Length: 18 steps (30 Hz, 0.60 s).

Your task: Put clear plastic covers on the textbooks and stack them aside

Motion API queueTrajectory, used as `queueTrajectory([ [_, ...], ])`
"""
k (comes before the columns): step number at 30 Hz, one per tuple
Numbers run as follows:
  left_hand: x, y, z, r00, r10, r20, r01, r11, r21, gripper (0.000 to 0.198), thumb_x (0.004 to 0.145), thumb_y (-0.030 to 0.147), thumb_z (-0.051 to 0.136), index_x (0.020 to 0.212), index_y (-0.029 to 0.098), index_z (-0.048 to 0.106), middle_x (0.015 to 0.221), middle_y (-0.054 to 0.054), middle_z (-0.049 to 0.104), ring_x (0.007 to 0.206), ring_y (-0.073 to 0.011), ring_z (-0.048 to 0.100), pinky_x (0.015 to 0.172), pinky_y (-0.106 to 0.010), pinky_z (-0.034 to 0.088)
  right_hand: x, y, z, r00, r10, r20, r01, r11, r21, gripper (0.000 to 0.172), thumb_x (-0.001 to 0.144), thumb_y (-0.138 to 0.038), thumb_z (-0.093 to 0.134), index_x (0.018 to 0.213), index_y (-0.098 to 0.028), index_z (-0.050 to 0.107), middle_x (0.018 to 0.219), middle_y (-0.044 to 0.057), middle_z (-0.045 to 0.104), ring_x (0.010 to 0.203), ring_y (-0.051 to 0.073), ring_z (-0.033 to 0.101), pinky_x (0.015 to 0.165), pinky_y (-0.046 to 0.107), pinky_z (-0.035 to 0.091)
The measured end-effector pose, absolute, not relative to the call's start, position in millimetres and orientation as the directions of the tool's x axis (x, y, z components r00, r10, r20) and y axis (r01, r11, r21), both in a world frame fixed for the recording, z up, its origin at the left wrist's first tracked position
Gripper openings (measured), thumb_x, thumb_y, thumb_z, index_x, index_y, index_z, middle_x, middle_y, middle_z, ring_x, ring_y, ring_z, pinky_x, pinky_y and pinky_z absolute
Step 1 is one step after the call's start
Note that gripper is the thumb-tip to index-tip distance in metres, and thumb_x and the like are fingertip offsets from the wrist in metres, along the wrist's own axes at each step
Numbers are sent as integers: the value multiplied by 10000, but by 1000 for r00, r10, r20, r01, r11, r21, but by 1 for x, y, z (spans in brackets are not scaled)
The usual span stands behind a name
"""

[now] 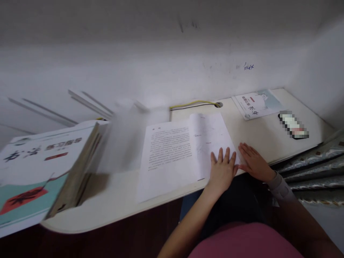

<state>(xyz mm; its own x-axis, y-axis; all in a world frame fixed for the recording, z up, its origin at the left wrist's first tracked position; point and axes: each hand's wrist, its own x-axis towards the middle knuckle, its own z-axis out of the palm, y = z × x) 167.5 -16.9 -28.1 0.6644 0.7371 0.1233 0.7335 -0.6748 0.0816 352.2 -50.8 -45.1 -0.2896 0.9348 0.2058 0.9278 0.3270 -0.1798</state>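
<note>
An open book point(177, 150) with printed text on its left page lies on the cream desk point(268, 136). My left hand point(222, 168) rests flat on the lower right corner of the right page, fingers spread. My right hand point(252, 161) lies flat on the desk just right of the book's edge, fingers stretched out and touching the left hand's side. Neither hand holds anything.
A thick stack of books point(40, 168) with a white and teal cover fills the left. A blurred white sheet point(120, 139) stands beside it. A thin booklet point(256, 104), a phone point(293, 125) and a yellow cable point(193, 104) lie at the back right. A patterned cloth point(317, 161) hangs at right.
</note>
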Motion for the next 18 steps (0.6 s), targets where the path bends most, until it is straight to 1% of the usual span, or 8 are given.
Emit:
queueTrajectory([
  [6, 168, -25, -27, 687, 717, 115, 711, -696, 96, 508, 936, 451, 278, 1375, 229, 403, 1462, -92, 357, 1348, -340, 289, 1031, -634, 246, 352, -50, -47, -284, 936, 206, 927, 323, -190, 716, 911, -550, 319, 1437, -69, 241, 1468, 191, 309, 1381, 265, 220, 1086, 466, 283],
  [10, 175, -22, -28, 698, 708, 109, 701, -706, 97, 525, 936, 454, 272, 1391, 213, 374, 1470, -91, 341, 1355, -339, 273, 1032, -632, 251, 353, -51, -46, -266, 934, 240, 914, 323, -245, 687, 925, -532, 282, 1449, -93, 214, 1462, 185, 324, 1375, 255, 240, 1083, 473, 285],
  [12, 174, -20, -28, 701, 705, 105, 698, -709, 101, 538, 939, 451, 264, 1398, 187, 359, 1470, -101, 338, 1358, -313, 277, 1054, -590, 256, 356, -51, -44, -244, 936, 253, 911, 311, -271, 651, 937, -501, 271, 1453, -110, 207, 1459, 179, 335, 1376, 242, 243, 1079, 470, 293],
  [15, 168, -17, -26, 696, 710, 108, 703, -705, 95, 565, 937, 445, 283, 1403, 130, 341, 1466, -137, 331, 1367, -267, 272, 1082, -506, 268, 363, -51, -42, -195, 950, 244, 933, 256, -251, 591, 940, -472, 291, 1432, -144, 282, 1455, 168, 347, 1372, 247, 251, 1067, 481, 300],
  [16, 165, -15, -26, 690, 716, 108, 711, -698, 85, 570, 933, 447, 300, 1399, 122, 348, 1463, -148, 332, 1370, -270, 263, 1083, -509, 263, 366, -50, -41, -180, 955, 236, 944, 235, -232, 573, 938, -471, 304, 1413, -151, 326, 1454, 167, 349, 1369, 255, 257, 1062, 485, 302],
  [18, 162, -11, -24, 672, 734, 100, 732, -679, 65, 570, 924, 459, 325, 1384, 127, 377, 1456, -157, 342, 1371, -301, 251, 1073, -556, 243, 371, -49, -40, -164, 963, 215, 959, 206, -194, 542, 934, -472, 326, 1367, -157, 407, 1444, 168, 366, 1359, 267, 279, 1052, 488, 309],
])
